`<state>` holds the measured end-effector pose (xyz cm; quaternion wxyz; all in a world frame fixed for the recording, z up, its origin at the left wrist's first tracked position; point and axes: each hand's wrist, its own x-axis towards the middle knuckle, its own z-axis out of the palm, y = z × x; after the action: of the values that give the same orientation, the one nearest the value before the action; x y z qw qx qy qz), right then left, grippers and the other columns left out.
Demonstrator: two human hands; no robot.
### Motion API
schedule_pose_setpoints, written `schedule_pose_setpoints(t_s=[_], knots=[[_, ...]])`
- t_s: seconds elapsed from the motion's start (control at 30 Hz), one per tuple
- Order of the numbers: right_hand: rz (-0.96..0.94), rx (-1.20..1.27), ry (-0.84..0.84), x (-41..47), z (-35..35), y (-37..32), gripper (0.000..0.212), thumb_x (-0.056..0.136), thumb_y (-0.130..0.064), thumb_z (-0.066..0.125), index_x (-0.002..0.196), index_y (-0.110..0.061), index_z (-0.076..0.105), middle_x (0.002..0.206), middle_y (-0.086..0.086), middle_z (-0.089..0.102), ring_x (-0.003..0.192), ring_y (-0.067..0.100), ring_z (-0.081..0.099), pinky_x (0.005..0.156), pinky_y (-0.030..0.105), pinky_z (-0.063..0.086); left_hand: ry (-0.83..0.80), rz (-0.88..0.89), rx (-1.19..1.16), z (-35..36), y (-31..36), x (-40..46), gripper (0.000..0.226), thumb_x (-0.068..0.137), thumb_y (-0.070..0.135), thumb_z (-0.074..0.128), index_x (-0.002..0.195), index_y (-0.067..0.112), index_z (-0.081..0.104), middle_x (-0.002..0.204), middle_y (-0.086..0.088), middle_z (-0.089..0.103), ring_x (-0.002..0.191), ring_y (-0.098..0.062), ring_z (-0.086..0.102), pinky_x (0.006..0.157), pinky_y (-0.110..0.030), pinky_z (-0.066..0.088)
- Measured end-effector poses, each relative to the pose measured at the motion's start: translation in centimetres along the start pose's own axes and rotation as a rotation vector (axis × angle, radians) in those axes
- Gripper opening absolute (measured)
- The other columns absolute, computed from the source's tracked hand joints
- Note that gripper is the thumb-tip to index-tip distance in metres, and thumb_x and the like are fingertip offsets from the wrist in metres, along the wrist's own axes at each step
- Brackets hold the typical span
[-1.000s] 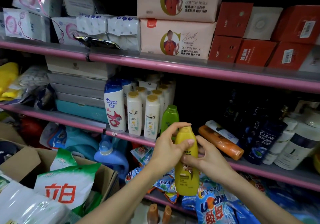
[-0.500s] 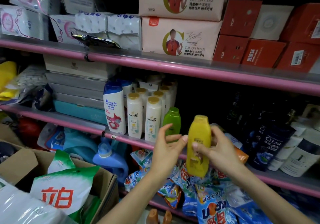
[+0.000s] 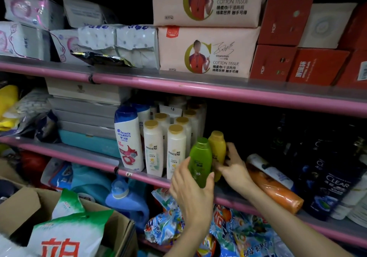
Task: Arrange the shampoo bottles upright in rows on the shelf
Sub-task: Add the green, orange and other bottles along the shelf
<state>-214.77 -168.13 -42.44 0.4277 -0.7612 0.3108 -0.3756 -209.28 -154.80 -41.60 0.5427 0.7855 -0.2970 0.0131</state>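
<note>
On the middle pink-edged shelf (image 3: 234, 199), my right hand (image 3: 234, 167) grips a yellow shampoo bottle (image 3: 218, 149), upright just behind a green shampoo bottle (image 3: 199, 162). My left hand (image 3: 190, 187) is wrapped around the green bottle's lower part at the shelf's front edge. To their left stand white Pantene bottles (image 3: 175, 149) in rows and a white Head & Shoulders bottle (image 3: 129, 137). To the right an orange bottle (image 3: 276, 191) and a white bottle (image 3: 270, 171) lie on their sides.
Dark Clear bottles (image 3: 329, 183) crowd the shelf's right end. Flat boxes (image 3: 83, 113) are stacked at its left. Tissue packs (image 3: 206, 52) and red boxes (image 3: 278, 62) fill the shelf above. Detergent bags (image 3: 244, 233) and a cardboard box (image 3: 23, 207) sit below.
The yellow bottle has gone from in front of the shelf up onto it, behind the green bottle. My left hand has let go of it and closed on the green bottle.
</note>
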Motion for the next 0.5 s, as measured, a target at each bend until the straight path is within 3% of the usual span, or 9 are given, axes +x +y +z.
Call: schedule_pose_setpoints(t_s=[0.17, 0.3, 0.5], knots=[[0.041, 0.042, -0.105, -0.5, 0.1, 2.3, 0.035, 0.081, -0.012, 0.073, 0.105, -0.031, 0.057, 0.099, -0.012, 0.07, 0.091, -0.002, 0.066, 0.075, 0.009, 0.05, 0.036, 0.204, -0.042, 0.5, 1.0, 1.9, 0.066, 0.081, 0.037, 0.07, 0.137, 0.019, 0.039, 0.133, 0.003, 0.042, 0.125, -0.011, 0.039, 0.105, -0.03, 0.033], [0.044, 0.084, -0.079, 0.0, 1.2, 3.0, 0.036, 0.085, 0.001, 0.064, 0.106, -0.028, 0.06, 0.102, -0.009, 0.07, 0.094, -0.001, 0.066, 0.076, 0.009, 0.049, 0.004, 0.156, -0.046, 1.2, 2.1, 2.9, 0.069, 0.083, 0.036, 0.069, 0.138, 0.015, 0.034, 0.137, 0.0, 0.038, 0.128, -0.016, 0.038, 0.106, -0.033, 0.037], [0.026, 0.064, -0.074, 0.0, 2.1, 3.7, 0.035, 0.086, -0.004, 0.062, 0.108, -0.03, 0.06, 0.105, -0.011, 0.069, 0.097, 0.0, 0.064, 0.084, 0.014, 0.048, -0.007, 0.127, 0.046, 1.9, 2.5, 3.7, 0.063, 0.083, 0.031, 0.069, 0.134, 0.014, 0.037, 0.129, 0.0, 0.044, 0.121, -0.016, 0.044, 0.1, -0.029, 0.04]])
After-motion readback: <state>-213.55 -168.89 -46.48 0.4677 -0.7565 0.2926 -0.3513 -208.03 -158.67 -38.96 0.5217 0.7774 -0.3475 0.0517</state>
